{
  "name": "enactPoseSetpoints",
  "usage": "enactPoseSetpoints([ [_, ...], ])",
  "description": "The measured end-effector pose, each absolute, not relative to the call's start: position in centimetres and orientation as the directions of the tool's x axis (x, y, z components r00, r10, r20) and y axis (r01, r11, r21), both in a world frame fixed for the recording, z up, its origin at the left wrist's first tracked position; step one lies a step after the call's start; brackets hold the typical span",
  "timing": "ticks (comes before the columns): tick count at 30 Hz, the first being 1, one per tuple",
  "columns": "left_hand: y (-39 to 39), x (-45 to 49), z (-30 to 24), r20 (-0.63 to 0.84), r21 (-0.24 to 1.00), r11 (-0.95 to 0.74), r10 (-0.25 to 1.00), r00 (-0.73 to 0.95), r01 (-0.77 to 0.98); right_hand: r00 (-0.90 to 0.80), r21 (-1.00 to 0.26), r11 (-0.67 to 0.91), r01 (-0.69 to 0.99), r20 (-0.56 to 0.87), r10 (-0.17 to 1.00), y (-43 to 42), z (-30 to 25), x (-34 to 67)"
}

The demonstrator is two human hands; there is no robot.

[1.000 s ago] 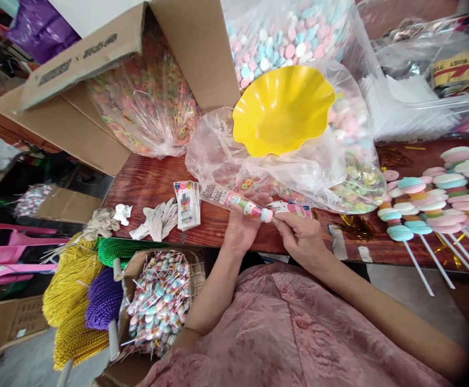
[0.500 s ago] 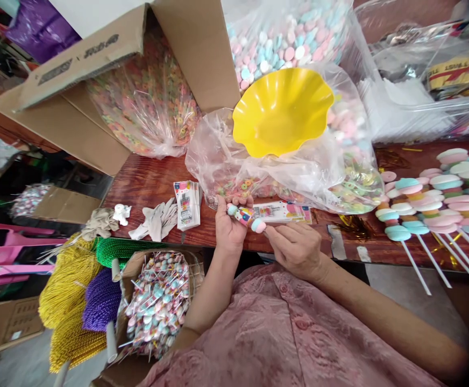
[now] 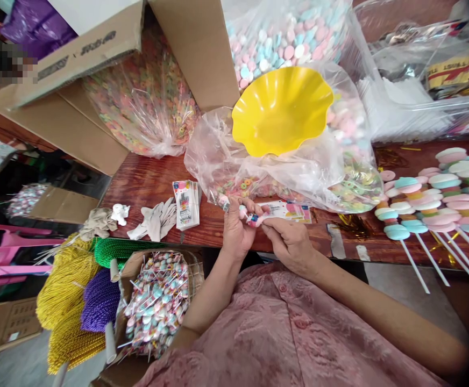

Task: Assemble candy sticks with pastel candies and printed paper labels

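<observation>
My left hand (image 3: 236, 231) is closed round a candy skewer (image 3: 254, 219) in a small printed wrapper. Pastel candy pieces show on both sides of the fingers, and its middle is hidden by them. The fingertips of my right hand (image 3: 291, 239) pinch the skewer's right end, where the fingers hide its tip. Behind my hands a stack of printed wrappers (image 3: 285, 210) lies on the table, partly covered by the fingers. Another wrapper stack (image 3: 187, 205) lies to the left, beside pale gloves (image 3: 156, 219).
A yellow wavy bowl (image 3: 283, 110) rests on clear bags of candy. Unwrapped candy skewers (image 3: 444, 199) lie at the right. A cardboard box (image 3: 194, 48) holds a bag of ring candies. Below left stand a box of wrapped skewers (image 3: 157, 301) and cord bundles (image 3: 63, 290).
My left fingers have curled over the skewer, which has turned and now shows less of its middle. My right hand has shifted slightly left, its fingertips at the skewer's end.
</observation>
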State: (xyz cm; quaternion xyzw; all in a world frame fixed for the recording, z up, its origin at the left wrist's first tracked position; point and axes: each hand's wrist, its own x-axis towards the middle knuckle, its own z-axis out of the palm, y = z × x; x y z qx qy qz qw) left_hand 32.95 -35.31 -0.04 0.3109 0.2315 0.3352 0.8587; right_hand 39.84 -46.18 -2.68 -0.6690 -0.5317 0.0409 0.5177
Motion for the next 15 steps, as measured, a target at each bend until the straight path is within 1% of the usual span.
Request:
enactPoseSetpoints([
  [4,-35.1,33.1,0.1,-0.291,0.643,0.641,0.711,0.640,-0.419,0.467,-0.792,0.097,0.603,0.448,0.762,-45.9,-2.5,40.3],
  [6,-34.8,32.9,-0.1,-0.294,0.611,0.648,0.719,0.630,-0.455,0.457,-0.787,0.070,0.613,0.426,0.781,-46.1,-2.9,41.0],
  [8,-34.4,32.8,-0.3,-0.300,0.593,0.655,0.720,0.626,-0.469,0.409,-0.757,0.039,0.653,0.395,0.823,-46.6,-3.5,41.6],
  [11,-33.8,32.9,-0.6,-0.359,0.558,0.681,0.713,0.602,-0.474,0.326,-0.650,0.016,0.760,0.402,0.856,-47.3,-3.9,42.0],
  [15,-33.2,33.4,-0.5,-0.479,0.448,0.721,0.693,0.539,-0.529,0.246,-0.406,-0.025,0.913,0.503,0.829,-47.6,-3.6,41.9],
])
